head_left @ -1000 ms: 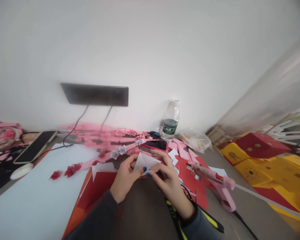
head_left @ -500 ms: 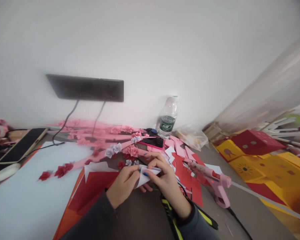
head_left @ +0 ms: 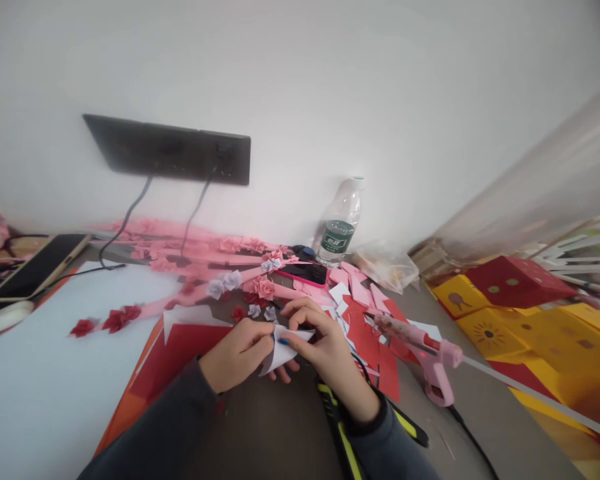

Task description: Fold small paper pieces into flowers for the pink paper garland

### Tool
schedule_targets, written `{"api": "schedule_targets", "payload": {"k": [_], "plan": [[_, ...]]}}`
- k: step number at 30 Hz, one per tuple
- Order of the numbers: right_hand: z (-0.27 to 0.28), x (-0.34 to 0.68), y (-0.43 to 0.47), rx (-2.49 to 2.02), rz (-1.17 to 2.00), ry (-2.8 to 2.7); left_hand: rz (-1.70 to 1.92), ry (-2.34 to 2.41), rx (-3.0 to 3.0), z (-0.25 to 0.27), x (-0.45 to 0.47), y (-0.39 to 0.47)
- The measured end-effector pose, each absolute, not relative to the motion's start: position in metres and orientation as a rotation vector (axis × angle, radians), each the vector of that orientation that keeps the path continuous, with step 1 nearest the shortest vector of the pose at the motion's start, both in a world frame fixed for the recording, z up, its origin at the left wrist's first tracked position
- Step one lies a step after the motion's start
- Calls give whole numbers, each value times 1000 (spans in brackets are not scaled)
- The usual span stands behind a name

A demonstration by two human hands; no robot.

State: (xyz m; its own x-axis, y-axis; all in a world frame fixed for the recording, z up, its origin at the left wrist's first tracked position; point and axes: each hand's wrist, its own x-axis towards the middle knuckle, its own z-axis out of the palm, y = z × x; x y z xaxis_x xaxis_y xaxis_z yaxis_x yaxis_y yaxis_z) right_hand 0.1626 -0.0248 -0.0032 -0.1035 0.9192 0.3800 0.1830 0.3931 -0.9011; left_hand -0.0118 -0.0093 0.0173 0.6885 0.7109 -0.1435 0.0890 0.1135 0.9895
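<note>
A small folded piece of white paper is held between both hands above the grey tabletop. My left hand pinches its left edge between thumb and fingers. On the other side, the thumb of my right hand presses on the paper's face, with fingers curled around the right corner. Just behind the hands lie small white paper flowers and pink paper flowers. Under my right forearm is a pair of scissors with black and yellow-green handles, partly covered by the sleeve.
A pink hot glue gun lies at right, its cord running forward. Red paper pieces are scattered beside it. A water bottle stands by the wall. Large white sheets and red paper cover the left. Yellow boxes stand far right.
The folded paper's face has turned more toward me, and my right thumb has shifted left across it. The whole view has tilted down slightly.
</note>
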Motion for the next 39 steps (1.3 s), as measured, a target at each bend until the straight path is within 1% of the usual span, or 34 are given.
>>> {"api": "schedule_targets", "payload": {"k": [11,21,27,32,39], "plan": [[-2,164,-26,-1006,915,-1593,475,659,1552,12,-19,-8],[-6,164,-29,-1041,996,-1538,449,698,1583,13,-13,-9],[-2,162,-28,-1109,943,-1535,502,754,1616,9,-14,-8],[0,161,-29,-1133,967,-1524,522,727,1586,6,-13,-9],[-3,159,-30,-1115,793,-1503,613,735,1328,4,-9,-9]]}}
